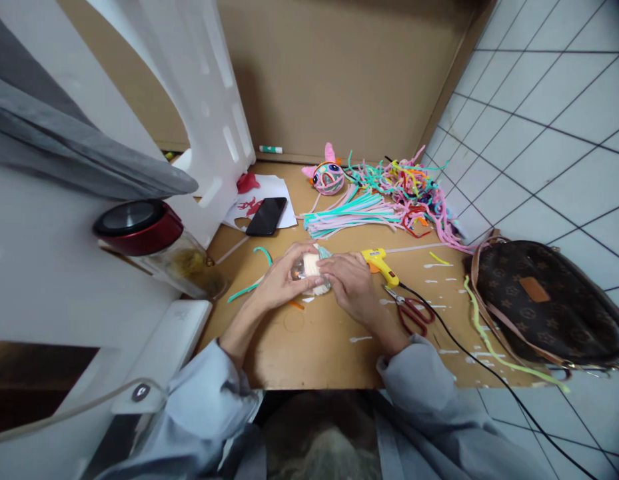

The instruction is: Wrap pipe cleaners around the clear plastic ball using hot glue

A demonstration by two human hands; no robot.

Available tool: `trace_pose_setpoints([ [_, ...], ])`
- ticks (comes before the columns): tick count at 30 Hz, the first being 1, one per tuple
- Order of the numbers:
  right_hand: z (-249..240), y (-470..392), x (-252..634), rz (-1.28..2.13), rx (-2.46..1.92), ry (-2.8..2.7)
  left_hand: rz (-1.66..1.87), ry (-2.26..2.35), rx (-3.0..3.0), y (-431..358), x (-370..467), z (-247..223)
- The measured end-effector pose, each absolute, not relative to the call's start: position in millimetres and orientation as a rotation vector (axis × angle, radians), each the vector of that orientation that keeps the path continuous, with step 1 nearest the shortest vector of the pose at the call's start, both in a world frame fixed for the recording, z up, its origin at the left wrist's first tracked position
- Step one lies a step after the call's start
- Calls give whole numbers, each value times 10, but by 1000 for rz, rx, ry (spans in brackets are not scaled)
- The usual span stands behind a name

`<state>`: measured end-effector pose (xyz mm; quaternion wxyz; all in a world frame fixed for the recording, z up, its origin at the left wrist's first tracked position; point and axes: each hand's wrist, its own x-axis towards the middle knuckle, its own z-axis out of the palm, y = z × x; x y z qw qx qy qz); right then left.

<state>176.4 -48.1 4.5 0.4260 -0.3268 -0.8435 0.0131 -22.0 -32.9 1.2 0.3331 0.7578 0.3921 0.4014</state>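
Note:
A small rounded object, clear at its left end with a white band and some pale teal, is between my hands above the table; I cannot make out its kind. My left hand curls around its left side, thumb along the lower edge. The fingers of my right hand are bent and pressed together against its right side. Just beyond my right hand lies a yellow glue gun. Close to my right wrist are scissors with dark red handles. A teal pipe cleaner lies by my left hand.
Further back are a bundle of pink and teal pipe cleaners, a tangled heap and a pink-eared ball figure. A black phone rests on paper. A glass bottle stands left, a brown bag right. The black cord runs rightward.

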Motion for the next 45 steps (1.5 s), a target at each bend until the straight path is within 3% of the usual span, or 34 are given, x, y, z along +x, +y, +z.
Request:
trace_pose_setpoints([
  [37, 62, -506, 1743, 80, -803, -2092, 1101, 1084, 2163, -298, -172, -97],
  [45, 115, -303, 2133, -61, -1226, -1649, 1034, 1261, 1750, -308, -157, -10],
])
